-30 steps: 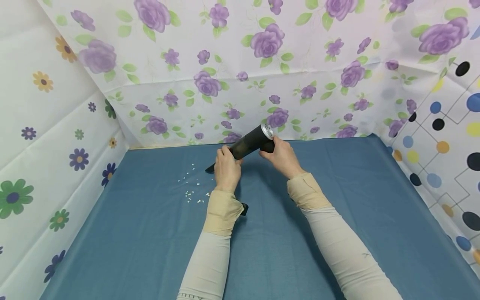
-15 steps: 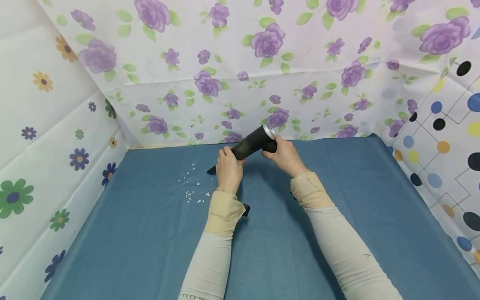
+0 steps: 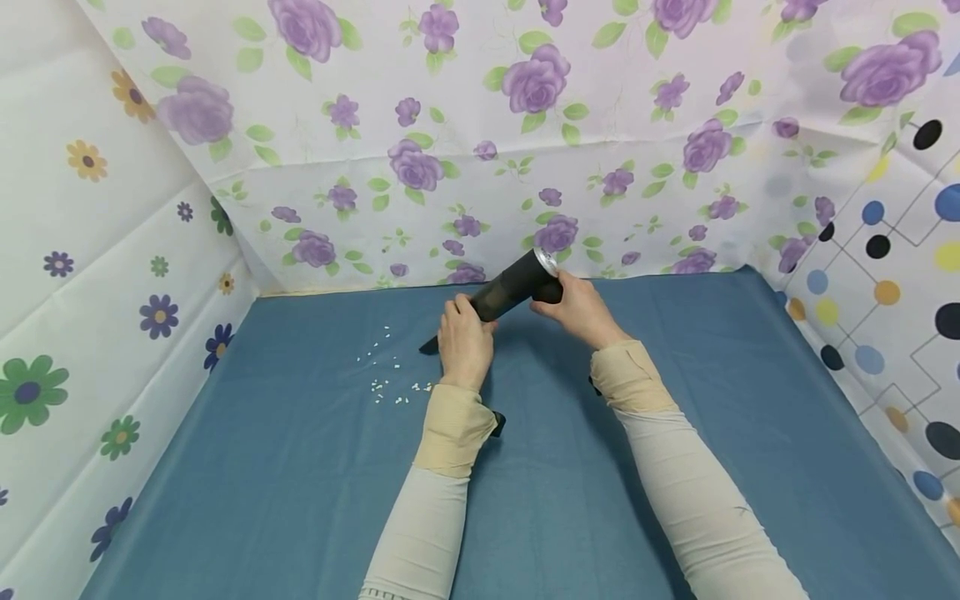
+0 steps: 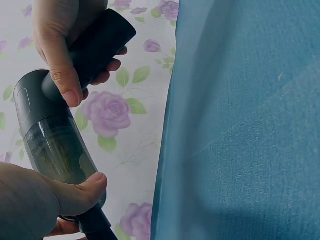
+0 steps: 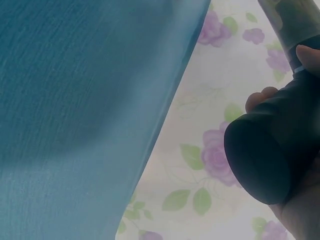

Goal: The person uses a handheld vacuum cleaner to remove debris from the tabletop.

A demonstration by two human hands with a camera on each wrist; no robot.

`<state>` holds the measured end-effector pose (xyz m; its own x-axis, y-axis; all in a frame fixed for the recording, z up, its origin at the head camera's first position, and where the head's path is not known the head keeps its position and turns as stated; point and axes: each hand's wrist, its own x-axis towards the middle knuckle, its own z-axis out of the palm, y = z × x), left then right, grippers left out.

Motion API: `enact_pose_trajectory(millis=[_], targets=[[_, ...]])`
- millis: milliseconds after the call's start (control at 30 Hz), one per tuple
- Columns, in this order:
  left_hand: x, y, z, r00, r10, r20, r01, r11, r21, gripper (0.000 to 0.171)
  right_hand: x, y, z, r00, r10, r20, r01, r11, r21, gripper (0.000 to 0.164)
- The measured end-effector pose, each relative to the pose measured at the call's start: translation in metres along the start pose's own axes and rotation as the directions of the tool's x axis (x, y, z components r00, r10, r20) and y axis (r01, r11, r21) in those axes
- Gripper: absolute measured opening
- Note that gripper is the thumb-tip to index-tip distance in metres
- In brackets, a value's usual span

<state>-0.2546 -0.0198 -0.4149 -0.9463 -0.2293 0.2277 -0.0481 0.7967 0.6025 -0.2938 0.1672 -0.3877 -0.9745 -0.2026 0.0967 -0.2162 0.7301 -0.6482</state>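
Note:
A black handheld vacuum cleaner (image 3: pixel 517 283) is held at a slant above the blue cloth, its silver-rimmed end up and to the right. My right hand (image 3: pixel 581 312) grips its handle (image 4: pixel 102 47), with the fingers wrapped round it in the left wrist view. Lower down, my left hand (image 3: pixel 465 346) holds the front of the body by the see-through dust cup (image 4: pixel 62 155), thumb across it. The narrow black nozzle (image 3: pixel 429 346) points down left at the cloth; whether it touches cannot be told. Small white scraps (image 3: pixel 386 387) lie scattered left of the nozzle.
Blue cloth (image 3: pixel 262 467) covers the table. A purple-flowered sheet (image 3: pixel 480 108) rises behind it. Patterned sheets stand at the left (image 3: pixel 82 275) and right (image 3: pixel 877 317). A small black device (image 3: pixel 498 424) shows at the left cuff.
Both hands and the vacuum cleaner have shifted slightly to the right. The nozzle has drawn a little away from the scraps, and more of them show beside the left hand.

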Motion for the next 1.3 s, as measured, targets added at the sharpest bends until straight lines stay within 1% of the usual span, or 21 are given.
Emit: enact_pose_trajectory(millis=[167, 433, 600, 833, 900, 967, 1167, 1300], targets=[[-0.001, 0.000, 0.002, 1.000, 0.017, -0.010, -0.017, 1.000, 0.018, 0.047, 0.000, 0.002, -0.002, 1.000, 0.006, 0.014, -0.006, 1.000, 0.005, 0.069], [-0.008, 0.003, 0.006, 0.995, 0.082, -0.053, -0.080, 0.995, 0.053, 0.046, 0.000, 0.012, -0.009, 0.999, 0.002, 0.044, -0.004, 0.999, 0.050, 0.075], [-0.013, 0.003, 0.007, 0.995, 0.084, -0.048, -0.081, 0.994, 0.074, 0.049, 0.001, 0.018, -0.011, 0.997, -0.010, 0.070, 0.007, 0.999, 0.037, 0.078], [-0.021, 0.004, 0.005, 0.996, 0.084, -0.029, -0.081, 0.992, 0.099, 0.054, 0.000, 0.023, -0.011, 0.993, -0.002, 0.115, -0.001, 1.000, 0.026, 0.074], [-0.024, 0.005, 0.004, 0.996, 0.083, -0.027, -0.080, 0.991, 0.108, 0.055, -0.001, 0.024, -0.011, 0.992, -0.002, 0.126, -0.001, 1.000, 0.024, 0.075], [-0.026, 0.007, 0.003, 0.996, 0.080, -0.025, -0.077, 0.990, 0.120, 0.056, -0.001, 0.026, -0.010, 0.991, -0.007, 0.135, 0.002, 0.999, 0.032, 0.072], [-0.029, 0.011, 0.001, 0.996, 0.084, -0.032, -0.078, 0.988, 0.136, 0.056, -0.002, 0.029, -0.010, 0.992, -0.024, 0.125, 0.016, 0.998, 0.060, 0.052], [-0.029, 0.012, 0.000, 0.998, 0.069, -0.009, -0.067, 0.987, 0.149, 0.056, -0.002, 0.027, -0.009, 0.991, -0.026, 0.133, 0.020, 0.999, 0.045, 0.054]])
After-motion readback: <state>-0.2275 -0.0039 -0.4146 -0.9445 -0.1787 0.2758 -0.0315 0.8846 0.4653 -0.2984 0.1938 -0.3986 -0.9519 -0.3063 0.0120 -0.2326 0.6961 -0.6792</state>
